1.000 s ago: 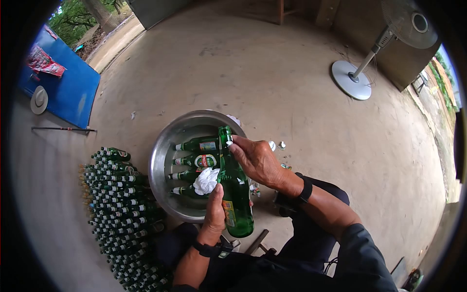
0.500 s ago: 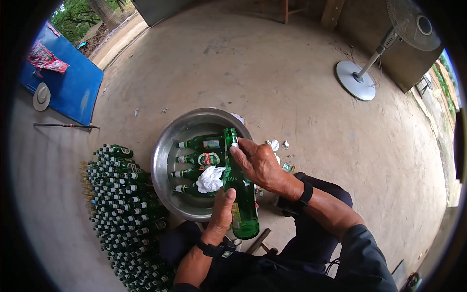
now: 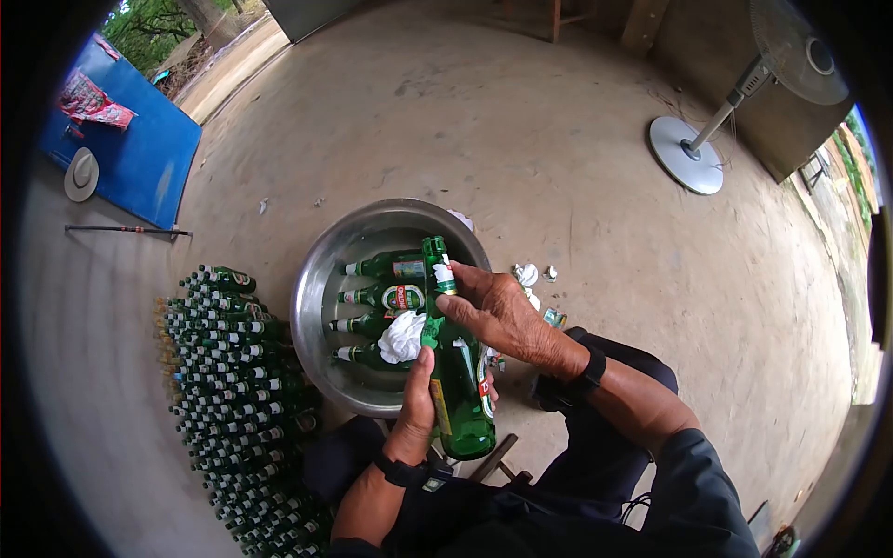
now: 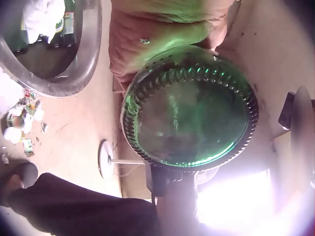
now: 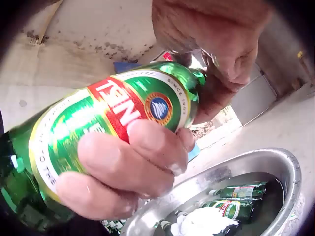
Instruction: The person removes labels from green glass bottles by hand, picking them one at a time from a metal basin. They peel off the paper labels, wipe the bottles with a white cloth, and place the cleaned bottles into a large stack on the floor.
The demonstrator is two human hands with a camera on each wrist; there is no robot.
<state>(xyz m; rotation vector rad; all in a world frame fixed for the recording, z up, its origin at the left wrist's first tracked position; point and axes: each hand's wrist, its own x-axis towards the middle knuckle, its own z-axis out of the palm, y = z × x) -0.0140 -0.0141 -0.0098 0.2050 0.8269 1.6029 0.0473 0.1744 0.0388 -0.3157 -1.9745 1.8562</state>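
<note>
A green glass beer bottle (image 3: 460, 414) stands tilted over the near side of the metal basin (image 3: 305, 325). My left hand (image 3: 416, 409) grips its body, and in the right wrist view the left fingers (image 5: 110, 157) curl over the front label (image 5: 110, 101). My right hand (image 3: 512, 316) holds the neck, thumb on the near side. Just above the thumb a ragged white neck label (image 3: 443, 273) shows. The ridged bottle base (image 4: 189, 123) fills the left wrist view. In the basin, several green bottles (image 3: 372, 296) lie in water beside a crumpled white cloth (image 3: 402, 337).
Many green bottles (image 3: 246, 391) stand packed together left of the basin. Label scraps (image 3: 526, 275) litter the floor to its right. A standing fan (image 3: 686, 153) is at the far right; a blue door panel (image 3: 139, 158) and hat (image 3: 82, 174) are at the left.
The bottle has turned about its length, bringing the red and white front label into view on its right side. My right thumb has moved down the neck, exposing the ragged label.
</note>
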